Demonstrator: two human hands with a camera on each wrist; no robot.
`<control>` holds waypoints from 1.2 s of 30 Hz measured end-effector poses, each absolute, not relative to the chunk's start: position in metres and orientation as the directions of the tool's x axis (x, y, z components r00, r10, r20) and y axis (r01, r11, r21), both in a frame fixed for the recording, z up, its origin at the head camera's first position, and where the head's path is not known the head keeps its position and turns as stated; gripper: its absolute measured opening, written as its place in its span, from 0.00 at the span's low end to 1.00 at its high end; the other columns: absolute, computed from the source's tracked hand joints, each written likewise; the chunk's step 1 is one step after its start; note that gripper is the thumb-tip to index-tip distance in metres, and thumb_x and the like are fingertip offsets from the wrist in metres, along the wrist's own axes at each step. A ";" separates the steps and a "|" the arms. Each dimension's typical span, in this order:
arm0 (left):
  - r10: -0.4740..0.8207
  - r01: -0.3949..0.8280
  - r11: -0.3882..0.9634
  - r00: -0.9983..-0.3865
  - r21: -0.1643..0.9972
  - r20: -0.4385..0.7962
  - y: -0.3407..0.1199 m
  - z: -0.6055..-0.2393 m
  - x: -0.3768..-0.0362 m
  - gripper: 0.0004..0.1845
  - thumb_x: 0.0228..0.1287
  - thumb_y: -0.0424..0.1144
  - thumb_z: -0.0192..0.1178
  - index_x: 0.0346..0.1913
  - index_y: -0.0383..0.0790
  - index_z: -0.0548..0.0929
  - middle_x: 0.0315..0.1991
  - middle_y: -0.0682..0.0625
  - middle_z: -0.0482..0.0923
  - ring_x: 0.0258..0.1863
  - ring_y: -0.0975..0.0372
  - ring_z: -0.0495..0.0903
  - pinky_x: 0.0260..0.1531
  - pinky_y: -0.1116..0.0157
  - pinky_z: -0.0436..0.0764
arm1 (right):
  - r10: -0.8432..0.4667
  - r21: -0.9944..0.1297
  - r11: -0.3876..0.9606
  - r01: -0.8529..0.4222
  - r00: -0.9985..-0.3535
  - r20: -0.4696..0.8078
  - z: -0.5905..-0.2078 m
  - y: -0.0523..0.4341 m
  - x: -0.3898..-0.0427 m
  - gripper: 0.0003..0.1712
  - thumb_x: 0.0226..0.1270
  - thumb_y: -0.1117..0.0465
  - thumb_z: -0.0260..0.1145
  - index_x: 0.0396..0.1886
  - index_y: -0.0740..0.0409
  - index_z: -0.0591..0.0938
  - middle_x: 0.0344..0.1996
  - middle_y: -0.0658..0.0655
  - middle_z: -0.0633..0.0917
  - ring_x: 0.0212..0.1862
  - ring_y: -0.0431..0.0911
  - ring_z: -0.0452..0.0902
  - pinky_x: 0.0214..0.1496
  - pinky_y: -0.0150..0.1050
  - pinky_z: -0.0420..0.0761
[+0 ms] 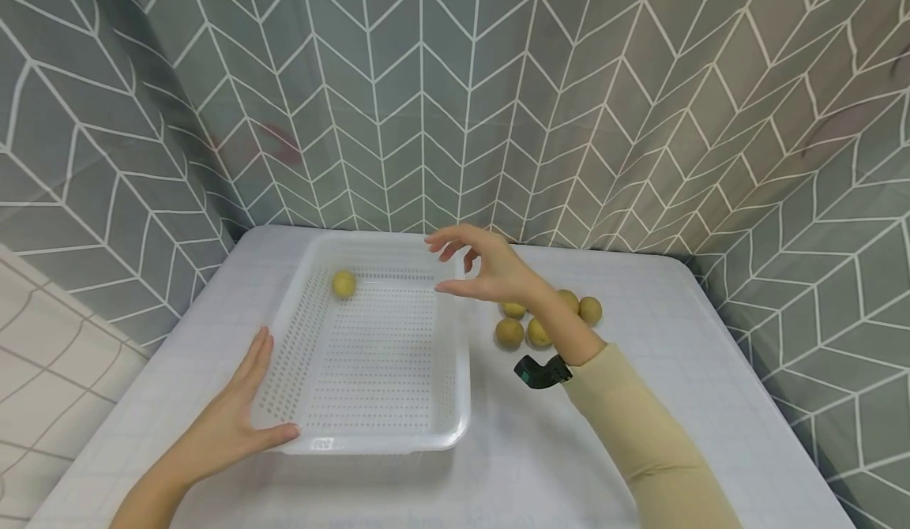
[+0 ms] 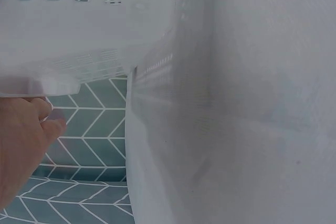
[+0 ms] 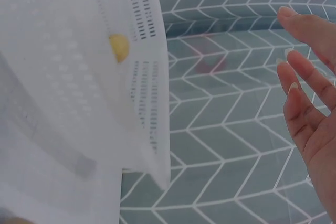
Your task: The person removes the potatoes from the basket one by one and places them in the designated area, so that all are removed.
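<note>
A white perforated basket (image 1: 455, 403) sits on the white table (image 1: 540, 466) and holds one small yellow-brown round fruit (image 1: 344, 283) near its far left corner. My left hand (image 1: 249, 403) lies flat against the basket's near left corner, fingers straight along the side and thumb on the front rim. My right hand (image 1: 465, 267) hovers above the basket's far right rim, fingers spread and loose, holding nothing. In the right wrist view the fruit (image 3: 119, 47) shows through the basket (image 3: 79, 77), with the empty fingers (image 3: 307, 103) to the right. The left wrist view shows the basket's rim (image 2: 47, 85) above my hand (image 2: 23, 145).
Several more round fruit (image 1: 509, 332) lie in a cluster on the table just right of the basket, partly hidden by my right wrist. Grey chevron-tiled walls (image 1: 426, 103) enclose the table at the back and on both sides. A black wrist mount (image 1: 542, 372) sits on my right forearm.
</note>
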State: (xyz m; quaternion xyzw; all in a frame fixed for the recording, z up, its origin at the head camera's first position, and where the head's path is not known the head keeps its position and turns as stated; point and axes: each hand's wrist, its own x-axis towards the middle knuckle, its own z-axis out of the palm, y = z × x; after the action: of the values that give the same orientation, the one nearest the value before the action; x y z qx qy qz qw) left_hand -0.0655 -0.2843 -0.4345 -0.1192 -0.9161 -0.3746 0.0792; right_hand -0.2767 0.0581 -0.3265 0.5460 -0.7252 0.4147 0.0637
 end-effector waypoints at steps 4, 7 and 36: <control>0.158 0.276 0.690 -0.960 0.670 0.233 -0.284 -0.435 -0.065 0.68 0.41 0.45 0.77 0.77 0.41 0.36 0.77 0.47 0.28 0.73 0.39 0.37 0.60 0.32 0.48 | -0.742 -0.513 0.052 -0.857 -0.377 0.555 -0.324 0.048 -0.275 0.34 0.47 0.64 0.78 0.57 0.59 0.76 0.47 0.57 0.83 0.44 0.44 0.80 0.31 0.38 0.77; 0.159 0.279 0.695 -0.959 0.663 0.236 -0.285 -0.436 -0.065 0.68 0.41 0.46 0.77 0.77 0.41 0.36 0.77 0.47 0.29 0.73 0.41 0.37 0.64 0.39 0.46 | -0.746 -0.510 0.031 -0.860 -0.359 0.561 -0.323 0.042 -0.275 0.33 0.47 0.64 0.78 0.56 0.60 0.76 0.48 0.56 0.83 0.43 0.46 0.80 0.31 0.37 0.77; 0.159 0.277 0.698 -0.959 0.660 0.235 -0.285 -0.436 -0.065 0.68 0.42 0.47 0.77 0.77 0.41 0.36 0.77 0.48 0.28 0.73 0.39 0.38 0.61 0.35 0.49 | -0.757 -0.543 -0.052 -0.838 -0.322 0.569 -0.323 -0.013 -0.270 0.32 0.48 0.63 0.78 0.54 0.59 0.77 0.48 0.53 0.82 0.44 0.41 0.79 0.34 0.36 0.77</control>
State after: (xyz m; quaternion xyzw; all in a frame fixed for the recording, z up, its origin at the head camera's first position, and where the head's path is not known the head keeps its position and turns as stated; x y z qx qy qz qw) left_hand -0.0648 -0.2850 -0.4360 -0.1188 -0.9180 -0.3698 0.0802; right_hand -0.2697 -0.0126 -0.3228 0.5805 -0.6870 0.4346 0.0466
